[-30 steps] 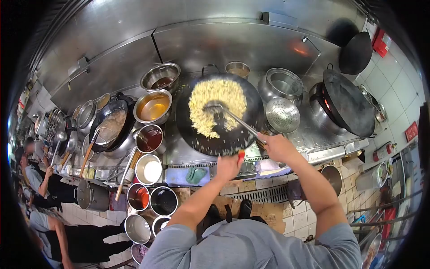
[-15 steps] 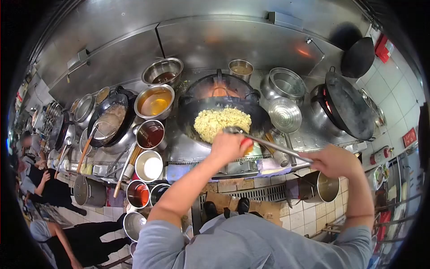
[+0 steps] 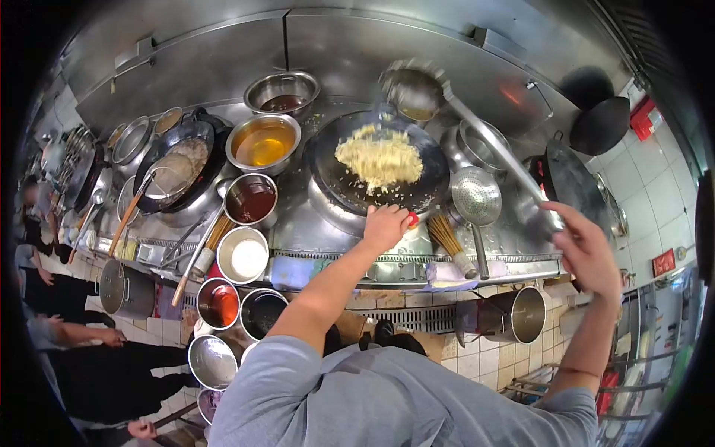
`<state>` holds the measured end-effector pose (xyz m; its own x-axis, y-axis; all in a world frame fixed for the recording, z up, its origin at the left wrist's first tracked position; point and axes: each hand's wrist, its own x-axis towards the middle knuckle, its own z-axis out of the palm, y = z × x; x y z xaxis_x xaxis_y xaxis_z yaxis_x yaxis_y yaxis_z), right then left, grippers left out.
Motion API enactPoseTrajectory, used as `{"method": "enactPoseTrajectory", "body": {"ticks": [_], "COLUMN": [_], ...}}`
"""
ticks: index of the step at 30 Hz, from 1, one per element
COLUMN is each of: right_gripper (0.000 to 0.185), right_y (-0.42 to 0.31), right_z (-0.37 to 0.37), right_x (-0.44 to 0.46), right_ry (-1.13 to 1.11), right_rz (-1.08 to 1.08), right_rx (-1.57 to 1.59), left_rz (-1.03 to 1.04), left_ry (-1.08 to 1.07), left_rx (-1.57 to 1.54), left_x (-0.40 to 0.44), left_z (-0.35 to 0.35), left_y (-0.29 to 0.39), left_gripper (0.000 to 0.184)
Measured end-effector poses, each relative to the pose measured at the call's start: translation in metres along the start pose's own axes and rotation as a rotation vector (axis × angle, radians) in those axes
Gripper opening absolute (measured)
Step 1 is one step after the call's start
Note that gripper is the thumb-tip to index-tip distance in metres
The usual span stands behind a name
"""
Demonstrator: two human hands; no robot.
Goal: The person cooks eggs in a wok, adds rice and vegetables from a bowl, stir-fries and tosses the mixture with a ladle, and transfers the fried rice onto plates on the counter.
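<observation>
My left hand is closed on the near edge of a dark wok, with something red beside its fingers. Loose, yellow, crumbly food, blurred by motion, spreads over the wok's middle and far part. In my right hand is the handle end of a long metal ladle. The ladle's bowl, smeared by motion, hangs beyond the wok to the right, in front of a metal pot. How firmly my right fingers wrap the handle is partly hidden.
Right of the wok lies a perforated skimmer, with a bamboo brush near it. Bowls of amber liquid and dark red sauce stand left. Another wok holds a strainer. Other people are at far left.
The ladle has swung up and away from the food to beyond the wok. The wok has tipped flatter and the food has shifted. My right hand has moved slightly right; my left still grips the wok.
</observation>
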<state>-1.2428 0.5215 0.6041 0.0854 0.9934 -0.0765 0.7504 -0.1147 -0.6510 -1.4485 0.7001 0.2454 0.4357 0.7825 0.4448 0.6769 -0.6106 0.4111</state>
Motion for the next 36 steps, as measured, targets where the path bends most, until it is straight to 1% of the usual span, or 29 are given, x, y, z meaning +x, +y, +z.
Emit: {"method": "enactPoseTrajectory", "body": {"ticks": [1, 2, 4, 6, 10, 11, 12, 13, 14, 15, 16, 17, 18, 19, 20, 22, 23, 24, 25, 26, 27, 28, 29, 30, 31, 32, 34, 35, 36], "right_gripper": [0.048, 0.05, 0.053, 0.055, 0.048, 0.045, 0.038, 0.029, 0.024, 0.024, 0.025, 0.025, 0.031, 0.037, 0.042, 0.052, 0.052, 0.046, 0.041, 0.033, 0.028, 0.018, 0.022, 0.03, 0.034, 0.036, 0.036, 0.036, 0.039], "right_y": [0.002, 0.006, 0.022, 0.039, 0.114, 0.14, 0.167, 0.203, 0.229, 0.231, 0.233, 0.22, 0.206, 0.192, 0.177, 0.131, 0.13, 0.132, 0.136, 0.145, 0.162, 0.183, 0.176, 0.181, 0.159, 0.178, 0.224, 0.252, 0.279], "right_z": [-0.006, -0.009, -0.007, 0.012, 0.091, 0.118, 0.145, 0.178, 0.204, 0.201, 0.185, 0.158, 0.128, 0.1, 0.073, 0.032, 0.031, 0.032, 0.034, 0.052, 0.084, 0.126, 0.155, 0.186, 0.19, 0.2, 0.21, 0.218, 0.227], "right_x": [-0.011, -0.018, -0.02, -0.013, 0.03, 0.048, 0.074, 0.112, 0.147, 0.176, 0.21, 0.238, 0.252, 0.261, 0.261, 0.229, 0.224, 0.22, 0.215, 0.212, 0.209, 0.21, 0.194, 0.189, 0.176, 0.183, 0.174, 0.167, 0.16], "right_ry": [0.061, 0.098, 0.107, 0.056, -0.396, -0.454, -0.512, -0.521, -0.492, -0.454, -0.484, -0.495, -0.493, -0.374, -0.235, -0.127, -0.14, -0.082, -0.02, -0.09, -0.165, -0.242, -0.382, -0.476, -0.556, -0.646, -0.812, -0.818, -0.794], "right_rz": [0.007, -0.012, -0.112, -0.103, 0.06, 0.16, 0.315, 0.478, 0.596, 0.551, 0.393, 0.232, 0.094, -0.238, -0.568, -0.565, -0.564, -0.521, -0.475, -0.486, -0.496, -0.521, -0.345, -0.275, -0.169, -0.164, 0.232, 0.233, 0.213], "right_rx": [0.188, 0.37, 0.708, 1.007, 1.672, 1.746, 1.813, 1.775, 1.576, 1.282, 1.057, 0.719, 0.326, -0.061, -0.448, -0.914, -0.908, -1.039, -1.172, -1.154, -1.134, -1.052, -0.987, -0.825, -0.619, -0.264, 0.966, 0.974, 0.852], "left_rz": [-0.043, -0.054, -0.111, -0.115, -0.068, -0.054, -0.059, -0.117, -0.173, -0.261, -0.27, -0.353, -0.433, -0.435, -0.464, -0.533, -0.57, -0.596, -0.727, -0.723, -0.842, -0.959, -0.96, -0.961, -0.958, -0.957, -0.918, -0.933, -0.938], "left_ry": [0.129, 0.134, 0.481, 0.459, 0.207, 0.116, 0.111, 0.044, -0.028, -0.159, -0.152, -0.21, -0.288, -0.298, -0.199, -0.07, -0.037, 0.003, -0.081, -0.091, -0.315, -0.542, -0.556, -0.66, -0.756, -0.762, -0.663, -0.577, -0.578], "left_rx": [-0.017, -0.008, -0.134, -0.141, -0.027, 0.041, 0.049, 0.096, 0.144, 0.24, 0.249, 0.261, 0.264, 0.263, 0.217, 0.178, 0.191, 0.375, 0.451, 0.454, 0.496, 0.537, 0.542, 0.562, 0.581, 0.59, 0.504, 0.469, 0.48], "left_x": [0.001, 0.0, -0.011, -0.036, -0.1, -0.107, -0.11, -0.117, -0.127, -0.133, -0.124, -0.119, -0.124, -0.121, -0.112, -0.101, -0.102, -0.109, -0.117, -0.119, -0.12, -0.12, -0.123, -0.129, -0.132, -0.136, -0.151, -0.156, -0.157], "left_z": [0.003, 0.005, -0.001, -0.002, 0.016, 0.023, 0.034, 0.05, 0.066, 0.079, 0.081, 0.081, 0.082, 0.075, 0.058, 0.018, -0.002, -0.015, -0.028, -0.038, -0.046, -0.048, -0.04, -0.025, -0.013, -0.009, -0.009, -0.012, -0.02], "left_y": [-0.001, -0.002, 0.01, 0.018, 0.04, 0.044, 0.045, 0.047, 0.046, 0.039, 0.031, 0.027, 0.03, 0.031, 0.036, 0.042, 0.036, 0.021, 0.008, -0.001, -0.007, -0.009, -0.015, -0.027, -0.039, -0.049, -0.064, -0.068, -0.068], "left_gripper": [0.021, 0.021, 0.012, 0.009, 0.009, 0.01, 0.01, 0.01, 0.01, 0.009, 0.009, 0.011, 0.013, 0.013, 0.016, 0.025, 0.03, 0.041, 0.066, 0.066, 0.076, 0.087, 0.087, 0.093, 0.1, 0.1, 0.104, 0.1, 0.1]}}
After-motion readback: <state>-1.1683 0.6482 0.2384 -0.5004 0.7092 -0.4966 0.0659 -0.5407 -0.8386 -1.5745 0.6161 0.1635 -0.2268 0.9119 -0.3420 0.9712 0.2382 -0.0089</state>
